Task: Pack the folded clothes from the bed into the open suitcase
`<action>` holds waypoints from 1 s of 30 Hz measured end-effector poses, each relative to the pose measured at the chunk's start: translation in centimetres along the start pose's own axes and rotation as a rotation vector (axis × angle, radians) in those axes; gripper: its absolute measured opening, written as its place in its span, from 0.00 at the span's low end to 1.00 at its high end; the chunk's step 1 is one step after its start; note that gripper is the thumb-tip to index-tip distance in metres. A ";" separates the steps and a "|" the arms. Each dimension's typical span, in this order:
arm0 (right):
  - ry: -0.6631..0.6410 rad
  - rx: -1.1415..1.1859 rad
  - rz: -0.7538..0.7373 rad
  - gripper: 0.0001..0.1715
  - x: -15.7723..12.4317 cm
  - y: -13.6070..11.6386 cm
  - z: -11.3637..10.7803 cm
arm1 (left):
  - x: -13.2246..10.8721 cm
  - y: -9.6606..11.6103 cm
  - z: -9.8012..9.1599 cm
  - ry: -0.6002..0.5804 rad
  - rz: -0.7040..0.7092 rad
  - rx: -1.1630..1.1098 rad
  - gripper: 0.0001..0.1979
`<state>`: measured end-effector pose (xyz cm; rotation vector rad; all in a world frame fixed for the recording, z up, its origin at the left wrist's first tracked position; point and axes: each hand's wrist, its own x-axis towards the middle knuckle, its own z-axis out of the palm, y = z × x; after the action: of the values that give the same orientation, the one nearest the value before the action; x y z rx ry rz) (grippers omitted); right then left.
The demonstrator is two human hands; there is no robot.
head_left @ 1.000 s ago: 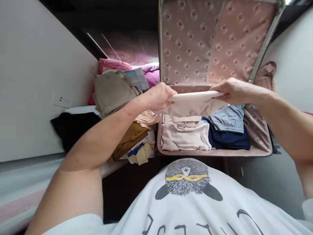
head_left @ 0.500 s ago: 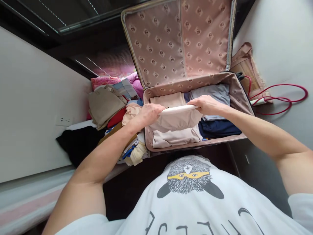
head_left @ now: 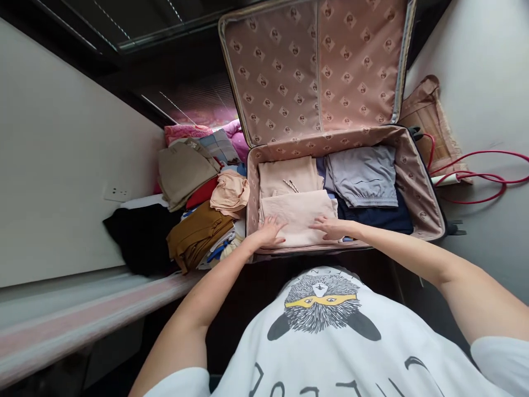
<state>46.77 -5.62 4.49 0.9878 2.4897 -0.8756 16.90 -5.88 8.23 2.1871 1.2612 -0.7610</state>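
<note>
Inside the open suitcase (head_left: 421,207) a folded pale pink garment (head_left: 297,207) lies flat in the front left part. My left hand (head_left: 268,231) rests on its left front corner with the fingers spread. On its right side lies my right hand (head_left: 329,226), fingers stretched out over the cloth. Behind the garment is a folded beige piece of clothing (head_left: 285,171) with a striped drawstring on top. Grey folded trousers (head_left: 361,173) fill the back right, over a dark navy garment (head_left: 374,215).
The patterned lid (head_left: 281,77) stands upright behind. Left of the suitcase are heaped clothes, among them a brown folded garment (head_left: 200,229), a crumpled peach one (head_left: 230,193) and khaki trousers (head_left: 185,165). A red cable (head_left: 491,165) loops at the right beside a woven mat (head_left: 433,129).
The pale garment, held up between both hands before, now lies in the suitcase. Both hands have let go of its edge, moved toward me and flattened on it.
</note>
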 end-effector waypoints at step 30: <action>0.575 0.133 -0.032 0.33 10.5 -7.7 -9.2 | -9.5 -31.4 0.4 0.874 -0.604 -0.395 0.23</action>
<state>33.34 1.20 9.53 1.4136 2.9480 -0.8690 -14.89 2.17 9.96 1.8264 2.3092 0.3330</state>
